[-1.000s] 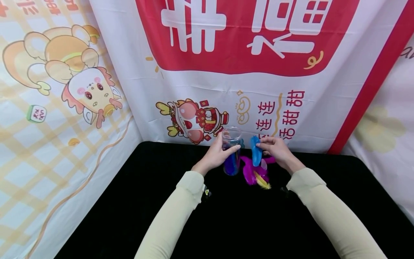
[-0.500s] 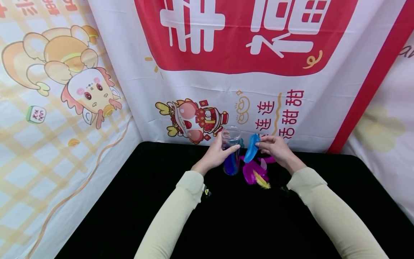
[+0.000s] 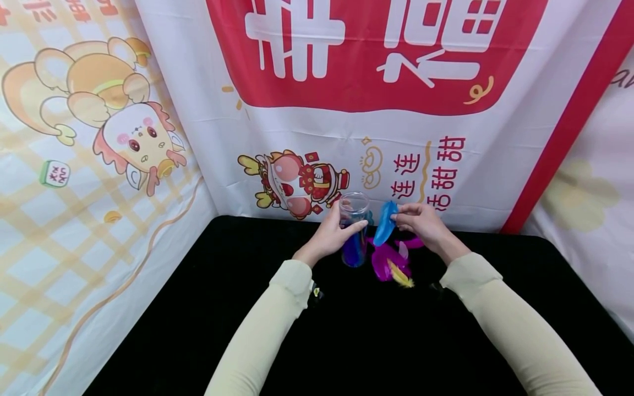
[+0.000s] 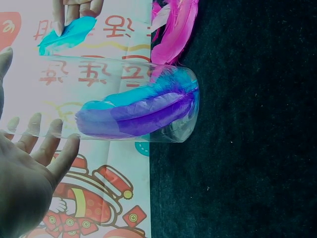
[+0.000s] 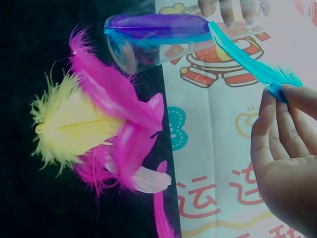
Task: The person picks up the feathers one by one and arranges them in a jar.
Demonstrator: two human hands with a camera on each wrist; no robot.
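Observation:
My left hand (image 3: 333, 232) grips a clear, open-topped jar (image 3: 354, 204) from its left side, thumb across the front. Purple and blue feathers (image 4: 133, 111) lie inside, toward its bottom. Just right of the jar, my right hand (image 3: 422, 225) pinches a bright blue feather (image 3: 384, 224) between thumb and fingers; it hangs at a tilt, outside the jar. In the right wrist view the right hand (image 5: 290, 129) holds this blue feather (image 5: 247, 62) near one end. Below it on the black table lies a pile of magenta feathers (image 5: 114, 99) with a yellow feather (image 5: 74, 124) and a pale pink one (image 5: 151, 179).
A black cloth covers the table (image 3: 317, 341). Right behind its far edge hangs a white and red printed banner (image 3: 307, 132), close to the jar and both hands. A checked, cartoon-printed cloth (image 3: 99, 220) stands along the left side.
The blue feather has shifted slightly left toward the jar and up, and has gone from nearly upright to tilted, its lower end leftward. The left hand and jar stay almost in place.

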